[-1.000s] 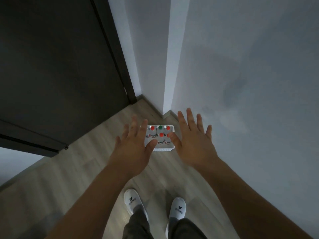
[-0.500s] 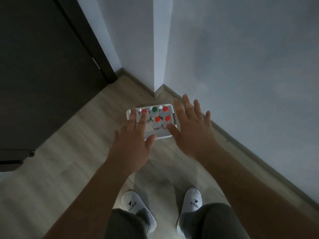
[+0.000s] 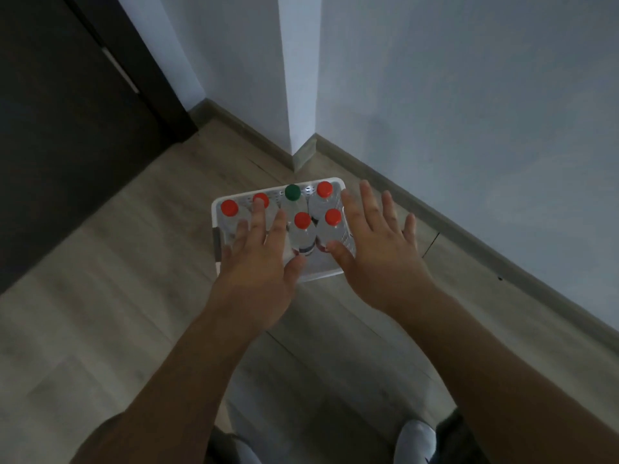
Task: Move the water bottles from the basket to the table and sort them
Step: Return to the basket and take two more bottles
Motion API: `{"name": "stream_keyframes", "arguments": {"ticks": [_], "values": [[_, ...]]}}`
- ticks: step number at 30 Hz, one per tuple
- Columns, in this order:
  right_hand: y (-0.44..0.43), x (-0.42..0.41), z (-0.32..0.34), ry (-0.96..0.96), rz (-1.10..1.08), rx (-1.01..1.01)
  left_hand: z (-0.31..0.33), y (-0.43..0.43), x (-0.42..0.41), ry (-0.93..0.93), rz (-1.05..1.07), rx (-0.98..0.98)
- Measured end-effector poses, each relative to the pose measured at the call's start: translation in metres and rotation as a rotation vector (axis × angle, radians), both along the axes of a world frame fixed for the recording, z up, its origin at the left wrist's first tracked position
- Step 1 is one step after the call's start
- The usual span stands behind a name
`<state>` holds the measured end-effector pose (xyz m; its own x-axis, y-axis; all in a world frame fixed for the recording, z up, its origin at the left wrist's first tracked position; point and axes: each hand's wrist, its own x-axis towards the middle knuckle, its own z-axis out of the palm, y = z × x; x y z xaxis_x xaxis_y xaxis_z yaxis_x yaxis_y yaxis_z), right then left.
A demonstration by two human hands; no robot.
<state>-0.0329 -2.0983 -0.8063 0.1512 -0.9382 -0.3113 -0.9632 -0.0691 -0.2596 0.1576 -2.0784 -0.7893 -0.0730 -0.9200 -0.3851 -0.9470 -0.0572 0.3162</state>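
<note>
Clearly spread flat, the left hand (image 3: 258, 262) and right hand (image 3: 378, 259) hold nothing above the basket (image 3: 318, 276); whether they touch it is unclear. Water bottles (image 3: 303, 231) stand upright inside the basket, its left part hidden under the left hand.

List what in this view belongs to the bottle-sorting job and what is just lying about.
Job: white basket; five red-capped bottles and one green-capped bottle standing in it; left hand and right hand, both open, at the basket.
Just there: dark door; wooden floor; skirting board; white shoe.
</note>
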Motion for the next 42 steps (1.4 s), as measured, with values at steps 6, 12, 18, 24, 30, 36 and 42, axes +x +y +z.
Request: {"name": "stream_keyframes", "arguments": {"ticks": [6,12,18,24,30,36,42], "values": [[0.004,-0.002,-0.039,-0.046,-0.005,-0.034,-0.04,-0.001,-0.006,0.069,0.023,0.008],[-0.01,0.0,-0.059,0.014,0.075,-0.023,-0.064,-0.023,-0.008,0.137,-0.024,-0.047],[-0.034,0.0,-0.077,0.006,0.133,-0.067,-0.086,-0.044,-0.021,0.114,0.004,-0.179],[-0.056,-0.001,-0.106,-0.046,0.166,-0.056,-0.116,-0.064,-0.025,0.129,0.051,-0.198],[-0.057,0.009,-0.112,-0.16,0.071,-0.105,-0.128,-0.068,-0.02,0.239,0.138,-0.224],[-0.052,0.024,-0.115,-0.133,0.09,-0.128,-0.121,-0.058,-0.001,0.199,0.094,-0.238],[-0.046,0.042,-0.114,-0.164,0.115,-0.079,-0.115,-0.044,0.031,0.141,0.041,-0.202]]}}
